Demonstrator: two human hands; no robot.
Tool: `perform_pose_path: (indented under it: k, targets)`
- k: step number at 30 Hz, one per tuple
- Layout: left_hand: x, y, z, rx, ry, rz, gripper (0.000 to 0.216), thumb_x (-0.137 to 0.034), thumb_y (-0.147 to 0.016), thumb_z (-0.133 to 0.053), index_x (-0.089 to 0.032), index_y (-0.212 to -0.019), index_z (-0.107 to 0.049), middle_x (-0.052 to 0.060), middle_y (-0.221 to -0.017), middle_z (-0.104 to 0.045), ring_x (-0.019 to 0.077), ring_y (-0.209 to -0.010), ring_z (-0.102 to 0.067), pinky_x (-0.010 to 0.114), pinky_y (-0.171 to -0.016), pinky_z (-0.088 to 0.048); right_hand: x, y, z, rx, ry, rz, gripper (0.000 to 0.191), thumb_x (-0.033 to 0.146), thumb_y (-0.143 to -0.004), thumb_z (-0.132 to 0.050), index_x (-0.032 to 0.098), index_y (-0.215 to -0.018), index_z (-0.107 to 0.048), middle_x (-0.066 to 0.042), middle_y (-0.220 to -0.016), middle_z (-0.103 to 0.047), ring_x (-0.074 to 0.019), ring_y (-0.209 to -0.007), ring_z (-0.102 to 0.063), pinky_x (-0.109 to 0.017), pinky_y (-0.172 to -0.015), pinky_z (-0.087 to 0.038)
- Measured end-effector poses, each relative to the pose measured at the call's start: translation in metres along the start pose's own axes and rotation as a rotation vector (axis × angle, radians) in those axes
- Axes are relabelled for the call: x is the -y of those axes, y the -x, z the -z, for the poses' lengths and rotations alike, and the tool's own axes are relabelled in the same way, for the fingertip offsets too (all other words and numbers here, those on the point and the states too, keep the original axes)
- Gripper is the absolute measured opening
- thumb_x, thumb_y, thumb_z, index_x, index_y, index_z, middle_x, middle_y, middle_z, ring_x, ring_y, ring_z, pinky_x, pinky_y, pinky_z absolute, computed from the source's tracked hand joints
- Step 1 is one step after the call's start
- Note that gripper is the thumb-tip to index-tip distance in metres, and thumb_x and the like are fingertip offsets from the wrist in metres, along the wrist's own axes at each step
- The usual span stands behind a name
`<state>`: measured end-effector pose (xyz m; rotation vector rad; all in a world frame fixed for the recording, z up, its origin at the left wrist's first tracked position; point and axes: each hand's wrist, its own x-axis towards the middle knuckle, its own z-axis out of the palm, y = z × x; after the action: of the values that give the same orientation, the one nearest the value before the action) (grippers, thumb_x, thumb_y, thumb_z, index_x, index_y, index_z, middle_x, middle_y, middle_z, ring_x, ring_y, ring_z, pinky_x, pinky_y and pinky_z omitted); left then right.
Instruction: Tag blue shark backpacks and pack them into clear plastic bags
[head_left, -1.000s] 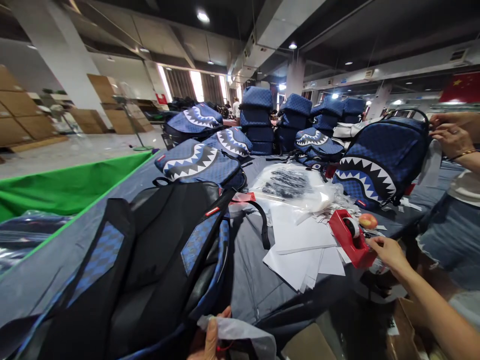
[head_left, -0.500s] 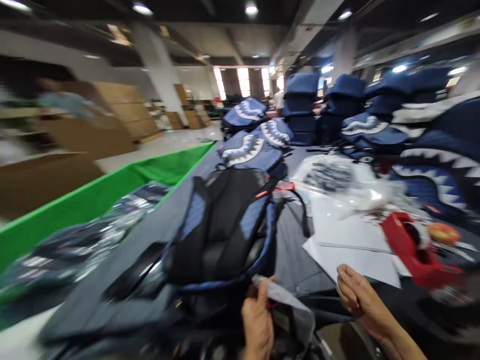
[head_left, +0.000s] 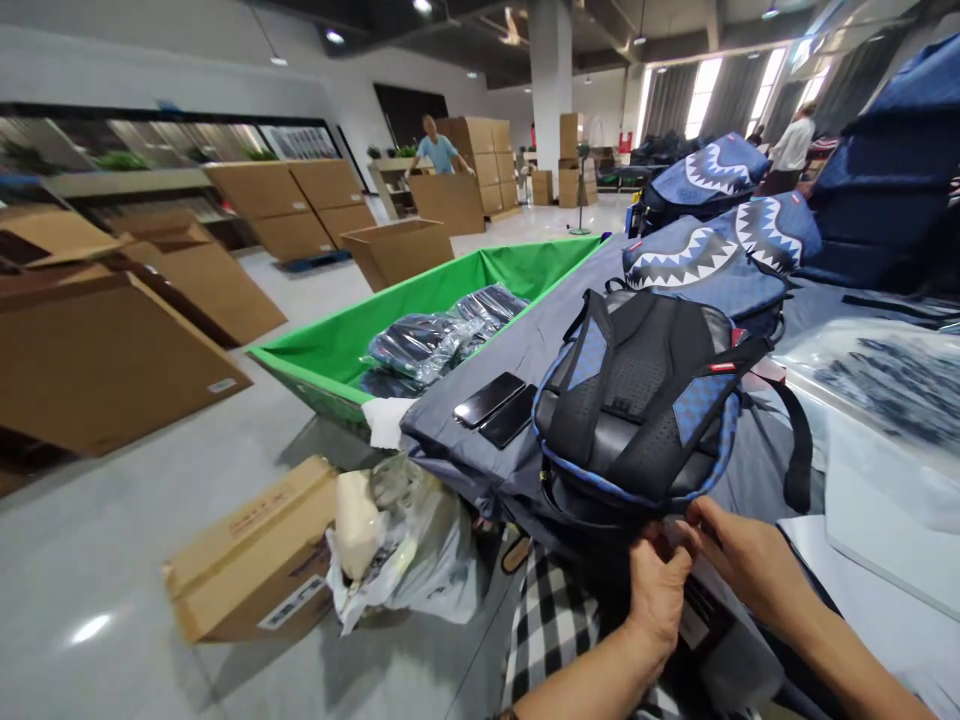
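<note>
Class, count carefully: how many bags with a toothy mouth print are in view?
3. The farthest bag lies at the back; the nearest bag, just behind the strapped backpack; the third bag, right of the nearest. Others may be hidden.

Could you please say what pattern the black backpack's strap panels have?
The strap panels show blue checks; head view.

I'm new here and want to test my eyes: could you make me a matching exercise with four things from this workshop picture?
Things:
1. Black-strapped backpack
2. Green bin
3. Dark phones
4. White plastic bag

Descriptions:
A. Holding dark bundles in clear wrap
B. On the floor, beside a closed cardboard box
C. Straps facing up, with the left hand and right hand by its near edge
D. Flat on the grey cover, two together

Right pairs: 1-C, 2-A, 3-D, 4-B.
</note>
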<state>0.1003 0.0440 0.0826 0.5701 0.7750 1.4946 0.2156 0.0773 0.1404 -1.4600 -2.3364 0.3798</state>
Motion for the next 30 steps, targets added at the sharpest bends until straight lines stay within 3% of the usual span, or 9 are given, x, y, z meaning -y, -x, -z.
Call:
perform_pose_path:
  k: [3,6,9,12,18,21,27,30]
  targets:
    - [-0.004,0.001,0.003,0.034,0.001,0.025,0.047,-0.049,-0.074,-0.084,-0.015,-0.105,-0.074,0.012,-0.111,-0.076,0.0268,-0.108,-0.067,0.036,-0.101,-0.049,0.003,0.001,-0.003,-0.088,0.169,0.03,0.024,0.039,-0.097,-0.039,0.026,-0.084,-0.054,-0.002,-0.062,-0.068,-0.0215,-0.053,-0.067,-0.028,-0.047,-0.025]
    - [-0.004,0.001,0.006,0.059,0.102,0.057,0.054,-0.05,-0.073,-0.085,-0.015,-0.112,-0.073,0.013,-0.12,-0.074,0.0292,-0.117,-0.065,0.039,-0.108,-0.045,0.003,0.0,-0.002,-0.073,0.189,0.008,0.021,0.038,-0.095,-0.039,0.026,-0.085,-0.053,-0.002,-0.063,-0.068,-0.0235,-0.055,-0.067,-0.029,-0.047,-0.024]
    - [0.0,-0.001,0.009,-0.066,0.152,0.086,0.049,-0.052,-0.072,-0.084,-0.015,-0.104,-0.076,0.012,-0.114,-0.075,0.0288,-0.116,-0.065,0.042,-0.111,-0.043,-0.003,-0.001,0.004,0.055,0.001,-0.068,0.02,0.042,-0.094,-0.04,0.027,-0.088,-0.051,-0.002,-0.067,-0.068,-0.0224,-0.059,-0.067,-0.028,-0.051,-0.034]
    - [0.005,-0.004,0.01,-0.139,0.158,0.117,0.044,-0.048,-0.062,-0.091,-0.016,-0.089,-0.077,0.01,-0.099,-0.078,0.0272,-0.102,-0.069,0.041,-0.104,-0.047,-0.011,0.001,0.006,0.17,-0.287,-0.101,0.027,0.049,-0.097,-0.038,0.026,-0.087,-0.049,-0.001,-0.071,-0.065,-0.0185,-0.062,-0.063,-0.027,-0.06,-0.045]
    - [-0.001,-0.006,0.011,-0.192,0.063,0.113,0.043,-0.049,-0.056,-0.093,-0.016,-0.08,-0.079,0.009,-0.089,-0.078,0.024,-0.088,-0.068,0.038,-0.092,-0.052,-0.023,-0.004,-0.016,0.129,-0.457,-0.095,0.032,0.051,-0.092,-0.04,0.023,-0.087,-0.053,-0.009,-0.084,-0.071,-0.0221,-0.073,-0.066,-0.033,-0.07,-0.053]
    - [-0.006,-0.006,0.011,-0.185,0.003,0.132,0.043,-0.052,-0.057,-0.092,-0.016,-0.077,-0.079,0.009,-0.086,-0.078,0.0236,-0.084,-0.067,0.037,-0.087,-0.052,-0.023,-0.007,-0.021,0.125,-0.404,-0.116,0.033,0.051,-0.089,-0.041,0.022,-0.092,-0.056,-0.009,-0.084,-0.072,-0.0236,-0.072,-0.067,-0.035,-0.069,-0.051]
    - [-0.013,-0.006,0.009,-0.142,-0.011,0.105,0.043,-0.048,-0.062,-0.09,-0.015,-0.087,-0.08,0.012,-0.097,-0.079,0.0289,-0.102,-0.069,0.041,-0.101,-0.048,-0.014,-0.003,-0.022,-0.006,-0.279,-0.251,0.026,0.05,-0.079,-0.051,0.025,-0.081,-0.057,0.001,-0.054,-0.056,-0.0189,-0.049,-0.052,-0.029,-0.052,-0.035]
    - [-0.013,-0.006,0.008,-0.189,0.008,0.122,0.05,-0.051,-0.056,-0.093,-0.015,-0.088,-0.078,0.012,-0.098,-0.078,0.029,-0.101,-0.07,0.044,-0.102,-0.048,-0.011,0.003,-0.03,-0.002,-0.372,-0.274,0.037,0.058,-0.083,-0.046,0.024,-0.077,-0.061,-0.002,-0.06,-0.061,-0.0195,-0.055,-0.055,-0.03,-0.056,-0.037]
